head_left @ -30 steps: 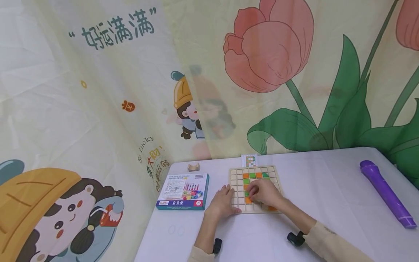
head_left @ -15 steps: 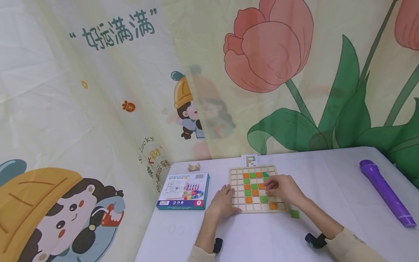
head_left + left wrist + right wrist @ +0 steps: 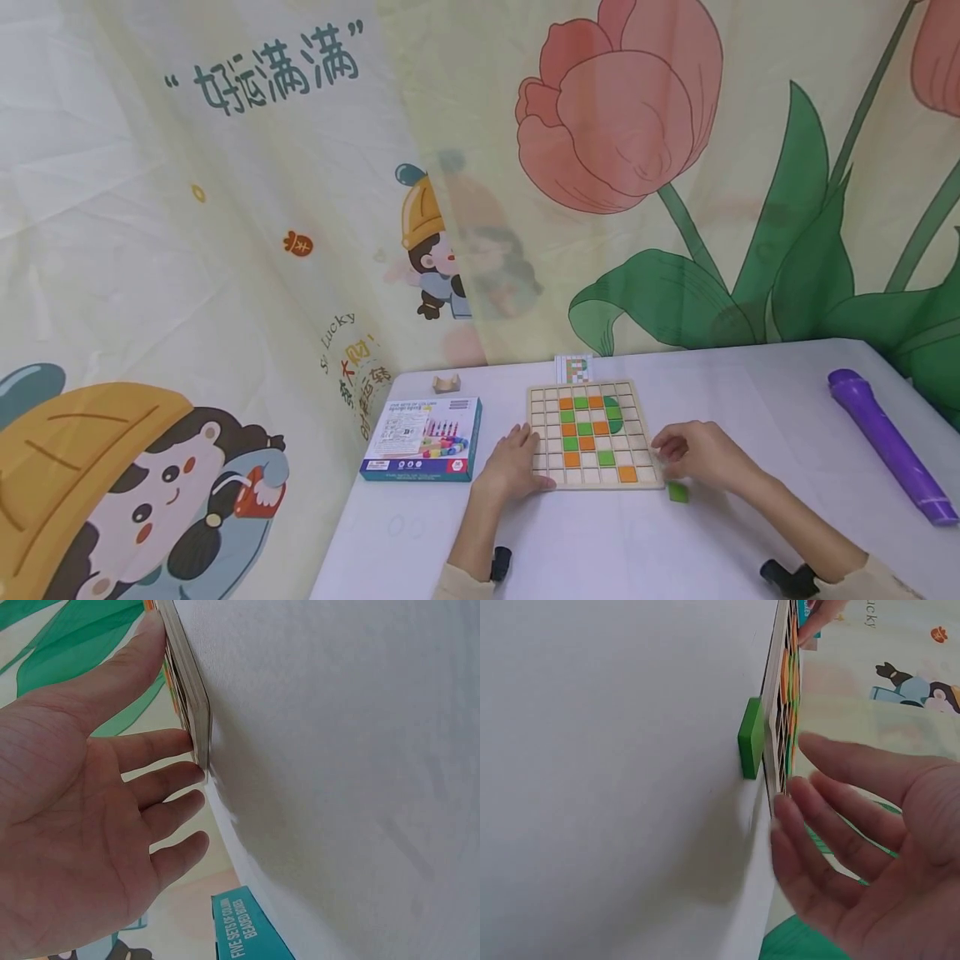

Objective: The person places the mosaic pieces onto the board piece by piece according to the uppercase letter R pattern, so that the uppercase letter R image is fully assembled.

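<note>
A wooden grid board (image 3: 540, 475) lies on the table, with orange and green tiles in several of its squares. Green pieces with rounded outer corners (image 3: 615, 427) sit at the right end of the pattern. My left hand (image 3: 512, 462) rests at the board's left edge, thumb and fingertips against it, as the left wrist view shows. Just off the right edge is my right hand (image 3: 705, 454), its fingers loosely bent and nothing between them. Below that hand a loose green square tile (image 3: 678, 492) lies on the tablecloth beside the board; in the right wrist view the green tile (image 3: 751, 739) is near the fingertips.
Behind the board is a small pattern card (image 3: 576, 369). A teal-edged box (image 3: 420, 437) lies to the left, with a small wooden block (image 3: 446, 383) behind it. A purple microphone-shaped object (image 3: 892, 446) lies far right. A printed curtain (image 3: 480, 208) hangs behind the table.
My right hand has moved from over the tiles to the right, off the board, uncovering a green rounded piece in the right column. My left hand has stayed at the board's edge.
</note>
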Available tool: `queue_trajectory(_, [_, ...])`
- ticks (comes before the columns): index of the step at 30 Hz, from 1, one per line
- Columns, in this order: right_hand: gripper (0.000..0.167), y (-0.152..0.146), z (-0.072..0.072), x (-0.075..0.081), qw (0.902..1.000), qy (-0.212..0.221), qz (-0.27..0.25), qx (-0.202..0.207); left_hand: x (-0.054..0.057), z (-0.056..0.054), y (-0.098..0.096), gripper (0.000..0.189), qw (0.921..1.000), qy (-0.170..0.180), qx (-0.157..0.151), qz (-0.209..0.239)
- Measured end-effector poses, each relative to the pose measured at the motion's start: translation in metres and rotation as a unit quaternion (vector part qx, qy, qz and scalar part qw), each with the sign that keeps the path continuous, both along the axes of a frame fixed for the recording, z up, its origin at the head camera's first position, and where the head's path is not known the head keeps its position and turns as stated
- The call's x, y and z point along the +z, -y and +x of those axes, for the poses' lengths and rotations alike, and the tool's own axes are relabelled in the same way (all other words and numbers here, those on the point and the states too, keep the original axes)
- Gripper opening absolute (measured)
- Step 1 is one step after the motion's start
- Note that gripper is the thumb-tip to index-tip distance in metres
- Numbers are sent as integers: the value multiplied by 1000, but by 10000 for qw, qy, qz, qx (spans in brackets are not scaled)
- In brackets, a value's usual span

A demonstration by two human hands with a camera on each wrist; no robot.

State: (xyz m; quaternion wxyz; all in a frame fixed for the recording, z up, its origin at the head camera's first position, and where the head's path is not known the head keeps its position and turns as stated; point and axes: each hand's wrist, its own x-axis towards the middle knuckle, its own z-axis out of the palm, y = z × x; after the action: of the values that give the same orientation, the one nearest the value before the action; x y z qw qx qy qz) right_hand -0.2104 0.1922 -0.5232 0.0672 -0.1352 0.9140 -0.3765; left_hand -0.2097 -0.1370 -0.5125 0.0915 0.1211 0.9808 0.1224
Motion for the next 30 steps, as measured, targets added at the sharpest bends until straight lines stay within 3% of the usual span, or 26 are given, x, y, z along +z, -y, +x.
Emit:
queue_trajectory(7, [40,-11,9,-2,9985,261,222,421,-2,-2,3,89,10000,53,31,33])
queue_trajectory(20, [42,-14,11,-5,9972,484,118,550,-4,-2,1,89,10000,47,21,-30])
queue_trajectory(30, [32,-13,-3,5,9974,314,-315,566,0,-1,0,88,10000,58,20,8])
